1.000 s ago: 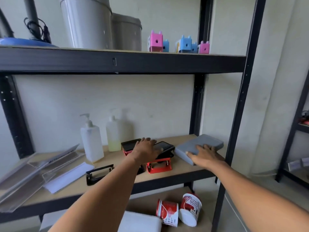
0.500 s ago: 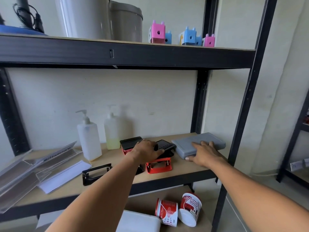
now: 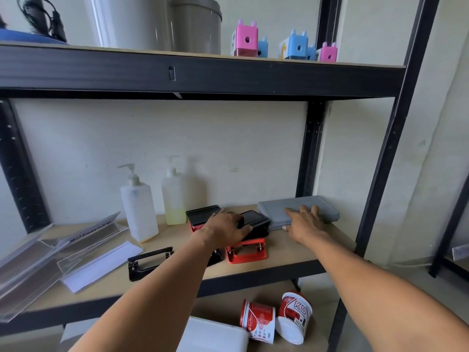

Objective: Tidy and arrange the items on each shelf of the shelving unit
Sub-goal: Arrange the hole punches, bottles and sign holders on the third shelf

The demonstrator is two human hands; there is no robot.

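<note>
On the middle shelf [image 3: 291, 260], my left hand [image 3: 225, 228] grips the black top of a red hole punch [image 3: 247, 252]. A second red and black punch [image 3: 201, 215] sits just behind it, partly hidden by my hand. My right hand [image 3: 304, 222] lies flat with straight fingers on a flat grey case [image 3: 299, 207], which rests at the right back corner of the shelf. A black hole punch [image 3: 149, 262] lies on the shelf to the left of my left arm.
Two white pump bottles [image 3: 138, 209] [image 3: 175, 196] stand by the back wall. Clear acrylic sign holders [image 3: 50, 255] lie at the shelf's left. Red and white tubs [image 3: 294, 316] lie on the lower shelf. Grey bins [image 3: 157, 21] and pink and blue sharpeners [image 3: 297, 47] stand above.
My right hand has pushed the grey case back and right, toward the wall and the rear post. My left hand has stayed on the red hole punch.
</note>
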